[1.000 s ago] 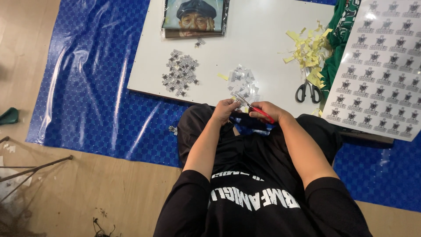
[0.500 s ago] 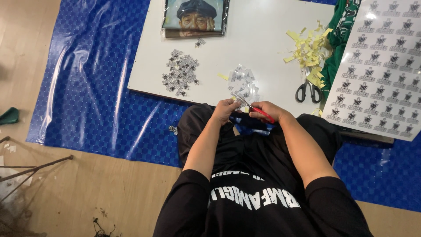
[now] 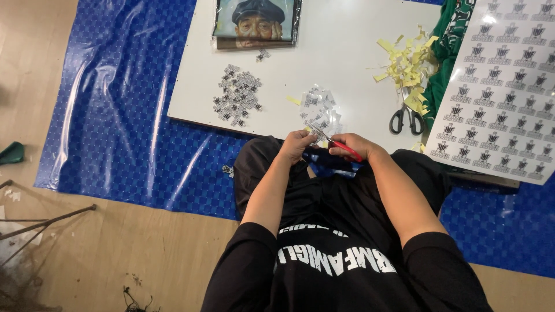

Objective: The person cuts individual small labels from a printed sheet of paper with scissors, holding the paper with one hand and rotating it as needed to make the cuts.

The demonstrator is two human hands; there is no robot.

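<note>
In the head view, the left hand pinches a small printed paper cut-out, grey-black on white, at the near edge of the white flat bench, just above the person's lap. The cut-out is tiny and its shape is too small to make out. The right hand has its grip closed around red-handled scissors, whose thin blades point up-left and meet the cut-out between the two hands.

Just beyond the hands lies a loose heap of clear-backed sticker pieces; further left on the bench sits a larger pile of small black-and-white cut stickers. At the far edge rests a framed portrait picture under glossy wrap. To the right, a scatter of yellow paper strips lies near black-handled scissors, which lie flat, well apart from the hands. A large white sheet of printed emblem stickers overlaps a green cloth on the right. The bench rests on a blue plastic tarp over a wooden floor.
</note>
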